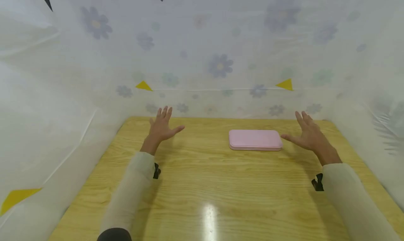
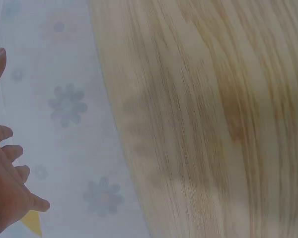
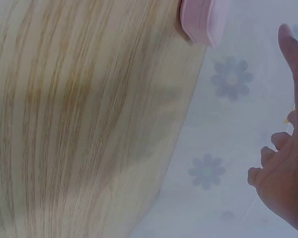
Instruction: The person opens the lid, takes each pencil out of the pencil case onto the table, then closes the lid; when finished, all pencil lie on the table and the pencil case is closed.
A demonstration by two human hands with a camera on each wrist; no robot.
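Wooden worktop [image 1: 202, 185] spreads nearest, walled by a flower-print sheet [image 1: 221, 59]. Both sleeves reach over it, 2 hands spread flat: left hand [image 1: 161, 126] with a released grip, well apart from the pink case [image 1: 255, 140]; right hand [image 1: 307, 134] also released, thumb just beside the case's right end.

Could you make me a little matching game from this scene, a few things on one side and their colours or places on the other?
Things:
1. case
2. table
3. left hand
4. triangle

Descriptions:
A. yellow, on the sheet behind
B. pink, lying flat
C. open, far from the case
D. pale wood grain

Pairs: 1-B, 2-D, 3-C, 4-A
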